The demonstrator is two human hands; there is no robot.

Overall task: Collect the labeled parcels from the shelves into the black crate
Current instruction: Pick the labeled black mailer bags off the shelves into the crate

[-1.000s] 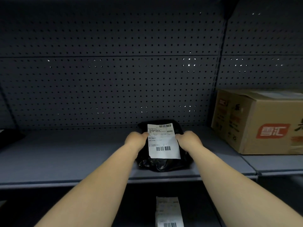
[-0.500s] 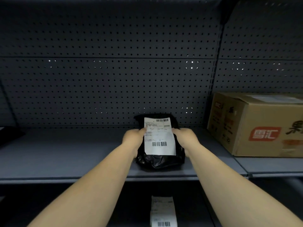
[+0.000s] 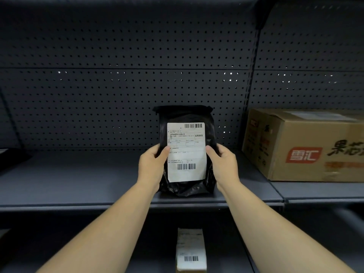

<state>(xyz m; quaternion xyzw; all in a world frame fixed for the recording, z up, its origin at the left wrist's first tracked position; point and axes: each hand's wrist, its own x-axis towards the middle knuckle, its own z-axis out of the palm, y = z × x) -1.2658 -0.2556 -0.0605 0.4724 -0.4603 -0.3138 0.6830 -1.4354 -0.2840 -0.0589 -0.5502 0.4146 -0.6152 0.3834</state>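
A black plastic-wrapped parcel with a white barcode label stands upright at the middle of the grey shelf. My left hand grips its left edge and my right hand grips its right edge, thumbs on the label. The parcel's bottom is at or just above the shelf surface. On the shelf below, a second labeled parcel shows between my forearms. The black crate is not in view.
A large brown cardboard box with red and black print sits on the shelf to the right. Dark perforated back panels close off the shelf behind. A dark object lies at the far left edge.
Both hands have tipped the black parcel from lying flat to standing upright, its label now facing me. My thumbs have come round onto the label.
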